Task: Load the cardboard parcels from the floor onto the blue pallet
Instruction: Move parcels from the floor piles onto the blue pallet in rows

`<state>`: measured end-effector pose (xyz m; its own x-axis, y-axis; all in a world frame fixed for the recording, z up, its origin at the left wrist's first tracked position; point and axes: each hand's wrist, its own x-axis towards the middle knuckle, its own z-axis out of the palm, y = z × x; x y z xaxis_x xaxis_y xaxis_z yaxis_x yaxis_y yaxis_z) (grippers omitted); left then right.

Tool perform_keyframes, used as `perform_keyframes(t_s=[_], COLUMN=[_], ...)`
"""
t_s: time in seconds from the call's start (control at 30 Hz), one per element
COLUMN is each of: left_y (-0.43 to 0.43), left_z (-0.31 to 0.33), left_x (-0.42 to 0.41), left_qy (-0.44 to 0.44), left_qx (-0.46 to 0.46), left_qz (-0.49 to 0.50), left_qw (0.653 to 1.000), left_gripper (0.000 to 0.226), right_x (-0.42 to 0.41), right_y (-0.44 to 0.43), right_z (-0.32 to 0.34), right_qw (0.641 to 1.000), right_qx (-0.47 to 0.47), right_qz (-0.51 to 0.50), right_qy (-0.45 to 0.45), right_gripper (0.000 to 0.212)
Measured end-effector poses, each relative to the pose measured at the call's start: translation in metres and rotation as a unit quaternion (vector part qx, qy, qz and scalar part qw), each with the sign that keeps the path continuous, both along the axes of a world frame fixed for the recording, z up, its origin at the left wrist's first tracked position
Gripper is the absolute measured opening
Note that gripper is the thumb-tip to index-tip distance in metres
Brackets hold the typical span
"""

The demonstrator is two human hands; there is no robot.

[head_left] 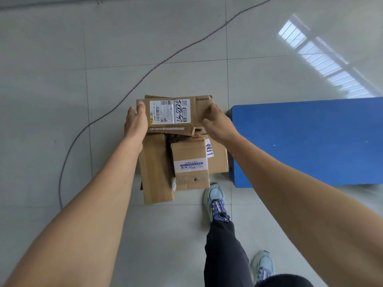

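Note:
A flat cardboard parcel [199, 112] with a white shipping label sits at the top of a pile of parcels on the floor. My left hand [135, 123] grips its left end and my right hand [217, 123] grips its right end. Below it lie a long plain parcel [155, 168], a small taped parcel [190, 164] with a blue-printed label, and a wider parcel [217, 158] behind that one. The blue pallet [310, 141] lies on the floor just right of the pile, with nothing on the part in view.
A thin dark cable [132, 90] curves across the tiled floor left of and behind the pile. My two feet in light blue shoes [215, 201] stand in front of the pile, near the pallet's front corner. Window light reflects on the floor at the far right.

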<state>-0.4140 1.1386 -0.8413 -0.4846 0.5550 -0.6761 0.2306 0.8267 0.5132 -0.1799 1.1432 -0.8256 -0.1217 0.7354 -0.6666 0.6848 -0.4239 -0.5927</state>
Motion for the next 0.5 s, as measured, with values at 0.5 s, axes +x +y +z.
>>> perform_keyframes(t_s=[0.5], left_y=[-0.012], left_z=[0.034], left_x=[0.107], left_qy=[-0.111], left_qx=[0.047], left_qz=[-0.006], left_qw=[0.993], left_gripper=[0.069], right_x=[0.104], right_y=[-0.043], right_z=[0.048], right_qw=[0.968], right_qx=[0.070], right_qz=[-0.239], right_qy=[0.029], right_gripper=[0.051])
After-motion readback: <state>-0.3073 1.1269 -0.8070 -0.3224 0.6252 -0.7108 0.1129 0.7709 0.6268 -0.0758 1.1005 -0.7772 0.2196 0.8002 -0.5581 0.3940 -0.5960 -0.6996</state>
